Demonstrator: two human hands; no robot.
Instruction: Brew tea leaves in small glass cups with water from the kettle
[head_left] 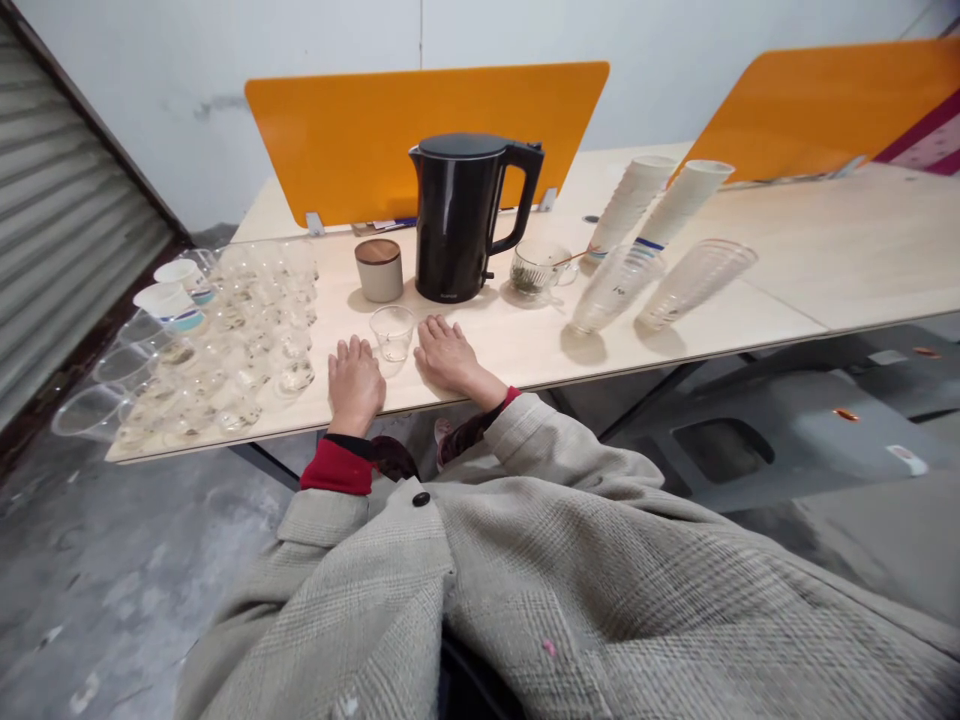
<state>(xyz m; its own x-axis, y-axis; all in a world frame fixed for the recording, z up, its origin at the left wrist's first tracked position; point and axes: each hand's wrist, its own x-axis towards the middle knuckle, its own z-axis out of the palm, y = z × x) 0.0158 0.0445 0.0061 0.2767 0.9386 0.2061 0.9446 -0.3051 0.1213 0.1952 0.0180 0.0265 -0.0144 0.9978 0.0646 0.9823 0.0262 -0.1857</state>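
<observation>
My left hand [355, 385] lies flat on the table, palm down, at the left of a small clear plastic cup [393, 334]. On the cup's other side my right hand [448, 356] rests palm down with its fingers stretched out. Both hands hold nothing. Behind them stands a black electric kettle [454, 220], its handle to the right. Left of the kettle is a grey canister [379, 274] with a wooden lid. A ribbed glass cup [534, 272] with dark green leaves and a thin stick in it stands to the kettle's right.
Many clear cups with dark bits in them [247, 330] crowd the table's left end, with two paper cups [169, 303] among them. Stacked paper cups [636, 200] and stacks of clear cups [619, 288] stand at right. Orange dividers [337, 150] rise behind; a grey stool [810, 430] is at right.
</observation>
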